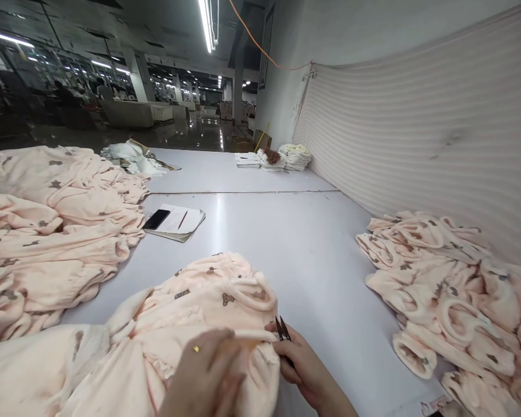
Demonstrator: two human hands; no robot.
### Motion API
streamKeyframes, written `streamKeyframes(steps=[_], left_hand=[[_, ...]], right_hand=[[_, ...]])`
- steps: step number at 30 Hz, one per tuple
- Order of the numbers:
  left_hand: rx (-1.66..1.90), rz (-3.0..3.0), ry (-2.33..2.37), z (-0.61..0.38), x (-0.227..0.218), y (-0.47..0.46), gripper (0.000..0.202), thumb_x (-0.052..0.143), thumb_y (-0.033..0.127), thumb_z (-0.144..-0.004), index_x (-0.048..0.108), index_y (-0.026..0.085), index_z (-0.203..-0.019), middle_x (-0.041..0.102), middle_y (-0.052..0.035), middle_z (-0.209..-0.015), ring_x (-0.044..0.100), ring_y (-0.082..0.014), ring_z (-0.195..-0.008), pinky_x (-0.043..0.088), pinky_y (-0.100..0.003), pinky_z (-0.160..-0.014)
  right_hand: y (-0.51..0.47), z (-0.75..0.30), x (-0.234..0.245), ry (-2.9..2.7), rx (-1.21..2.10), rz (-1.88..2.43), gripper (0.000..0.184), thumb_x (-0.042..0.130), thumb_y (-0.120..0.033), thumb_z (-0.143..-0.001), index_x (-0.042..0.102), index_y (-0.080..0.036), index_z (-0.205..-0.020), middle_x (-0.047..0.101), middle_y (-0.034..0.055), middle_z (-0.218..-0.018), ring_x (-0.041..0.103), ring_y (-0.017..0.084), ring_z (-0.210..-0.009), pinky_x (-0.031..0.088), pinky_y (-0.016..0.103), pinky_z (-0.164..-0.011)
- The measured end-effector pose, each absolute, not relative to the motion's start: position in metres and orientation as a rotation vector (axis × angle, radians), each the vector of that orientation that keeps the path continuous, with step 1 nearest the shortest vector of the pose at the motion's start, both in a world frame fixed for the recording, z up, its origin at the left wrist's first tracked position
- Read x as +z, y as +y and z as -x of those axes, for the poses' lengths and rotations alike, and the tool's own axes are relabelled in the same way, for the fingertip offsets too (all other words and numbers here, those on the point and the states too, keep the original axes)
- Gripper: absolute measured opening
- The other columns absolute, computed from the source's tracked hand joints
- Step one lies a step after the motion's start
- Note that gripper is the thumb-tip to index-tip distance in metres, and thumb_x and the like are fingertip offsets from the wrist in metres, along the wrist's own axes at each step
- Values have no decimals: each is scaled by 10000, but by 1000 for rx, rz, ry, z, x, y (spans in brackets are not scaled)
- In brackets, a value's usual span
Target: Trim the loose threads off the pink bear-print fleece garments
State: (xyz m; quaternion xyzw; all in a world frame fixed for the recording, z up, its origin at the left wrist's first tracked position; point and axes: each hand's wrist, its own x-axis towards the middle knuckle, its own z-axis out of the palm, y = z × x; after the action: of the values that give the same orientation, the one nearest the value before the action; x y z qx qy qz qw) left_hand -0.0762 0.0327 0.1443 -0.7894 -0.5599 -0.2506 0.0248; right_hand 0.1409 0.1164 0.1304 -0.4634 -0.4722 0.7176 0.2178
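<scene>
A peach fleece garment (199, 301) with small brown bear prints lies bunched on the white table (286, 243) in front of me. My left hand (206, 373), with a gold ring on one finger, pinches a fold of this garment near its lower edge. My right hand (306, 365) holds small black thread snips (282, 329), blades pointing up, right beside the same fold. The two hands nearly touch at the fabric.
A big pile of the same peach garments (47, 231) fills the left side, another pile (451, 289) the right. A black phone (156, 219) lies on papers (179, 223) at mid-table. Folded stacks (286, 157) sit at the far end, striped fabric (416, 127) hangs along the right wall.
</scene>
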Motion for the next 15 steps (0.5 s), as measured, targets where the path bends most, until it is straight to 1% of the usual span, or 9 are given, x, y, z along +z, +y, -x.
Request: streamKeyframes(steps=[2, 3, 6, 8, 10, 11, 12, 13, 15], left_hand=[[-795, 2441, -1932, 97, 162, 42, 366, 532, 345, -845, 562, 269, -1202, 531, -79, -1351, 437, -314, -1263, 401, -468, -995], [-794, 2486, -2100, 105, 167, 45, 375, 502, 382, -863, 555, 282, -1221, 540, -63, -1350, 442, -300, -1267, 395, -456, -1010], [-738, 2649, -2628, 116, 170, 45, 389, 427, 453, -894, 559, 320, -1234, 677, -24, -1157, 606, -230, -1067, 470, -344, -913], [-719, 2731, -2785, 118, 172, 35, 369, 414, 461, -896, 598, 336, -1190, 718, 7, -1046, 640, -208, -969, 479, -294, -856], [-624, 2810, -2819, 117, 175, 21, 340, 397, 432, -908, 676, 309, -1058, 731, 29, -957, 643, -203, -926, 476, -277, -822], [-510, 2848, -2841, 117, 178, 13, 343, 396, 417, -912, 704, 277, -971, 732, 32, -892, 648, -200, -879, 484, -273, -783], [-376, 2872, -2866, 116, 179, 4, 344, 413, 407, -911, 713, 240, -895, 723, 28, -832, 651, -194, -819, 493, -275, -737], [-243, 2874, -2896, 114, 180, -4, 328, 444, 399, -906, 705, 205, -857, 709, 19, -806, 648, -184, -770, 502, -282, -700], [-77, 2827, -2955, 109, 178, -17, 264, 518, 383, -889, 667, 167, -920, 687, -12, -890, 641, -173, -770, 524, -314, -692]], right_hand=[[116, -141, 133, -1242, 2066, 1230, 307, 458, -236, -736, 478, -204, -1041, 228, -155, -412, 83, 53, -337, 105, 209, -371], [116, -141, 134, -1214, 2094, 1204, 303, 467, -244, -741, 480, -203, -1041, 239, -156, -408, 84, 48, -333, 105, 206, -371], [114, -138, 134, -1116, 2182, 1133, 315, 505, -249, -745, 488, -197, -1055, 279, -158, -404, 92, 36, -322, 92, 199, -365], [109, -136, 134, -1081, 2247, 1122, 332, 517, -227, -739, 499, -196, -1069, 283, -161, -397, 100, 35, -315, 77, 194, -356], [104, -132, 135, -1153, 2323, 1149, 344, 520, -200, -732, 523, -202, -1076, 289, -159, -399, 111, 36, -314, 69, 183, -348], [102, -129, 135, -1248, 2335, 1167, 336, 524, -193, -734, 543, -205, -1069, 328, -148, -411, 144, 36, -317, 90, 172, -346], [101, -127, 136, -1378, 2290, 1177, 308, 531, -198, -746, 568, -206, -1051, 405, -126, -441, 220, 40, -329, 146, 160, -349], [101, -124, 136, -1517, 2174, 1183, 269, 537, -218, -767, 593, -202, -1030, 505, -89, -506, 339, 53, -370, 241, 154, -375], [108, -118, 136, -1732, 1759, 1203, 233, 527, -292, -822, 626, -194, -1009, 669, 16, -754, 577, 132, -619, 445, 212, -563]])
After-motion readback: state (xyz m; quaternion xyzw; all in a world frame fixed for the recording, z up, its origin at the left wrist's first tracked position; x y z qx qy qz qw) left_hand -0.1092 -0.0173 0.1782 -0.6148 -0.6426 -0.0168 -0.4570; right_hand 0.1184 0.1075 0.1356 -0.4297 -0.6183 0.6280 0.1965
